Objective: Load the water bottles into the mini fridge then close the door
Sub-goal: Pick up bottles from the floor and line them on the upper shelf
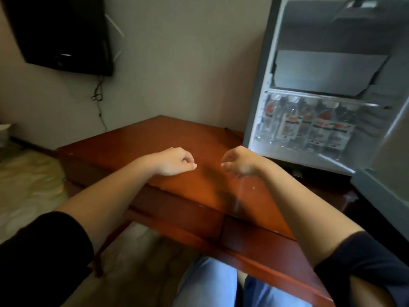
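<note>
Your left hand (174, 161) hovers over the table (137, 147), fingers loosely curled, holding nothing. Your right hand (238, 161), near it, is also loosely curled and empty. The bottles (309, 127) stand upright in a row low inside the fridge (256, 107). The open door (380, 191) lies farthest right, nearer your right hand, so that hand looks best placed to swing it shut.

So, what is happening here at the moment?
A person sits at a wooden table with both hands empty. The left hand and the right hand hover over it, fingers loosely curled. At the right, the mini fridge stands open, with water bottles lined up on its lower shelf. Loading looks done, but the door is not yet closed.
</note>
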